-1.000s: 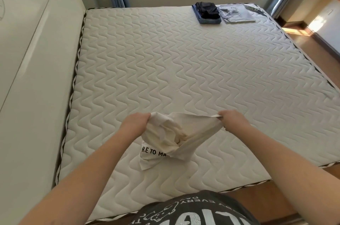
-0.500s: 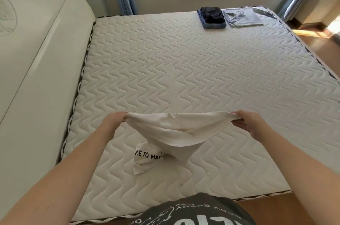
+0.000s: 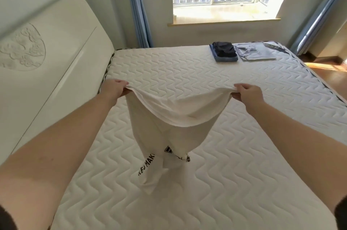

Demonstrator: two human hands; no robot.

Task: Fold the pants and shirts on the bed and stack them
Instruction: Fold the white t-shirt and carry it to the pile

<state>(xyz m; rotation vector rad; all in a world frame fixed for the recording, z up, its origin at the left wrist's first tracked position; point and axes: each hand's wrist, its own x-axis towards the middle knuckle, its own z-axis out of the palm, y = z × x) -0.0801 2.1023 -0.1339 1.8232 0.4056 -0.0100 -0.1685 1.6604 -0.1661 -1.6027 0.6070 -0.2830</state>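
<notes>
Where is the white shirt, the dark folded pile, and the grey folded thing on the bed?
white shirt (image 3: 178, 105), head view, on the sagging cloth between the hands.
dark folded pile (image 3: 224, 53), head view, on its dark top garment.
grey folded thing (image 3: 255, 53), head view, on its flat middle.

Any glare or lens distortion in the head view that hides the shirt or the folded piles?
Head view: wide-angle bending curves the mattress edges; sunlight washes out the windowsill and floor at right, not the cream shirt, held by left hand and right hand; far folded piles stay readable.
</notes>
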